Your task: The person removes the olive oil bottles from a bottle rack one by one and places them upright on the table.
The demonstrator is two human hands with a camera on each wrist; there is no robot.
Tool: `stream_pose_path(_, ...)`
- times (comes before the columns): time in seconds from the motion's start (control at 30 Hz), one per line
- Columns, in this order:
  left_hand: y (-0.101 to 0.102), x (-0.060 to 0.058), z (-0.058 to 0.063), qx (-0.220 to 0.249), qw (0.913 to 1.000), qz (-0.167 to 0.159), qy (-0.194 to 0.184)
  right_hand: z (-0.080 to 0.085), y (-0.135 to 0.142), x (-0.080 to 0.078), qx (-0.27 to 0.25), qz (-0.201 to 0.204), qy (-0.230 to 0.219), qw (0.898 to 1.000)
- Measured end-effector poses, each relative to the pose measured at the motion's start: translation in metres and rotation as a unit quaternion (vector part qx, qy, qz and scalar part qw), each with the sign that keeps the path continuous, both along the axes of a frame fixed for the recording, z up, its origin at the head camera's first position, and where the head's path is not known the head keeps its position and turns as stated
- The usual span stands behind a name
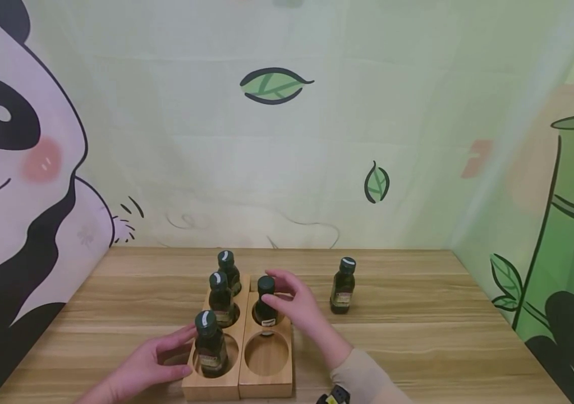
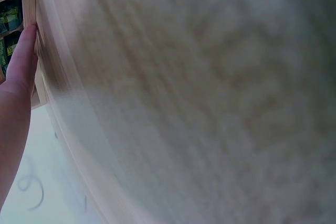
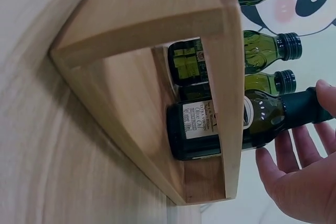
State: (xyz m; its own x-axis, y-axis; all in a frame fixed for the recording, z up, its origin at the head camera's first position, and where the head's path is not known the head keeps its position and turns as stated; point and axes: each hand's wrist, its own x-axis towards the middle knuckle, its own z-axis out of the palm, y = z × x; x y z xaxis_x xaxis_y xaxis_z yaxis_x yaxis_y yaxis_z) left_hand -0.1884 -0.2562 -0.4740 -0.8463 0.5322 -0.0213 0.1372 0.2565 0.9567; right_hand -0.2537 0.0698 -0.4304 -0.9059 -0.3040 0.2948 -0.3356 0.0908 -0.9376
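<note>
My right hand [image 1: 294, 303] holds the top of a dark olive oil bottle [image 1: 266, 286], which stands in a back hole of the right wooden rack [image 1: 266, 387]. In the right wrist view the thumb lies on its black cap [image 3: 302, 107] and the fingertips are at its neck. The bottle's base is down at the rack's bottom board. My left hand [image 1: 147, 359] rests its fingers and thumb against the left side of the left wooden rack [image 1: 211, 388]. Three green bottles stand in that rack: a near bottle [image 1: 211, 348], a middle bottle [image 1: 221, 300] and a far bottle [image 1: 228, 272].
Another dark bottle [image 1: 342, 286] stands on the wooden table [image 1: 418, 336], right of the racks. The right rack's front hole [image 1: 266, 353] holds no bottle. A printed cloth backdrop [image 1: 191, 168] rises behind the table. A small black and yellow object [image 1: 334, 395] shows by the right sleeve.
</note>
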Motion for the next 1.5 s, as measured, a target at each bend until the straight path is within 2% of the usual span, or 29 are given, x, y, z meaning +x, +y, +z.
stream_pose_path(0.47, 0.0, 0.0, -0.002, 0.005, 0.9999, -0.004, 0.014, -0.002, -0.004, 0.0, -0.02, -0.025, -0.003, 0.999)
stream_pose_path(0.9, 0.0, -0.001, -0.002, 0.006, 1.0, 0.003, -0.005, -0.001, -0.006, 0.004, -0.021, -0.045, -0.001, 0.999)
stream_pose_path(1.2, 0.0, -0.001, 0.0, 0.014, 0.9998, -0.001, -0.011, 0.005, -0.005, 0.005, -0.039, -0.065, 0.002, 0.997)
stream_pose_path(1.5, 0.001, 0.0, 0.001, 0.003, 0.9999, 0.005, -0.013, 0.014, -0.002, 0.007, -0.05, -0.085, -0.002, 0.995)
